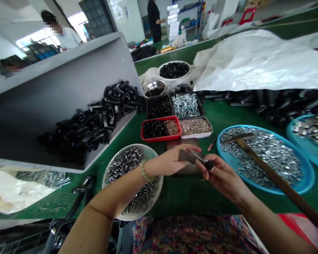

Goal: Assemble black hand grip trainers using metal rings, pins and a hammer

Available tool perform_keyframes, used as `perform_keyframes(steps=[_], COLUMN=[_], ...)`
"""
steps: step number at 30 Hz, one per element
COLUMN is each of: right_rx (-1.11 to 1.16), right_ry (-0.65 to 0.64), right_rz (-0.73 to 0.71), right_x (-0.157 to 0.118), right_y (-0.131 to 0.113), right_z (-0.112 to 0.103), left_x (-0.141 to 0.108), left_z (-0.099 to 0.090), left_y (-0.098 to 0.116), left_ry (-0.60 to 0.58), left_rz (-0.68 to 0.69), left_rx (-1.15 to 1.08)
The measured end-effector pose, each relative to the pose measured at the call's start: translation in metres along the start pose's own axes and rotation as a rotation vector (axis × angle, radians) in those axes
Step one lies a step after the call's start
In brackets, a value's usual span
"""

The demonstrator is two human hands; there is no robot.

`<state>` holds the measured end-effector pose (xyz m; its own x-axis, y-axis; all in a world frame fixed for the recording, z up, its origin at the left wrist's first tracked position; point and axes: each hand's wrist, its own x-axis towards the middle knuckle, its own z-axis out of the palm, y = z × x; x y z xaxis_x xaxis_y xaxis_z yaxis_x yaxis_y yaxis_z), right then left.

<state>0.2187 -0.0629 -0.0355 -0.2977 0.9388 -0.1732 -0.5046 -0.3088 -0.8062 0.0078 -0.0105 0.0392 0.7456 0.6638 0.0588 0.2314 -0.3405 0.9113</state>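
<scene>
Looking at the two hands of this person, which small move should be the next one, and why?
Perhaps turn the small black piece slightly with the right hand, while the left hand steadies the flat grey piece. Both hands meet there, and the fingers hide part of the pieces, so a small turn would likely show how they sit together.

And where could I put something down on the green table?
Bare green table shows between the ring bowl and blue basin, along the near edge, and beyond that basin, right of the screw tray. The red tray is squeezed among others.
</scene>
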Motion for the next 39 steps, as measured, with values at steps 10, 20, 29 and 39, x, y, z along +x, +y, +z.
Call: perform_keyframes(steps=[10,20,29,39], right_rx=[-0.27,-0.369,-0.566,-0.675], right_ry=[-0.103,-0.013,-0.252,-0.225], right_rz=[-0.059,-0.121,-0.104,-0.03], right_x=[-0.002,0.008,0.011,0.007], right_y=[0.004,0.02,0.015,0.031], right_z=[-0.01,-0.001,0.026,0.007], left_x=[-0.023,-0.07,-0.048,-0.075], left_z=[0.006,-0.089,-0.005,-0.026], left_y=[0.03,-0.039,0.001,0.004], left_ry=[-0.097,0.849,0.116,0.129], left_rz=[-0.083,-0.512,-0.312,-0.261], left_rx=[-0.371,-0.01,-0.639,-0.337])
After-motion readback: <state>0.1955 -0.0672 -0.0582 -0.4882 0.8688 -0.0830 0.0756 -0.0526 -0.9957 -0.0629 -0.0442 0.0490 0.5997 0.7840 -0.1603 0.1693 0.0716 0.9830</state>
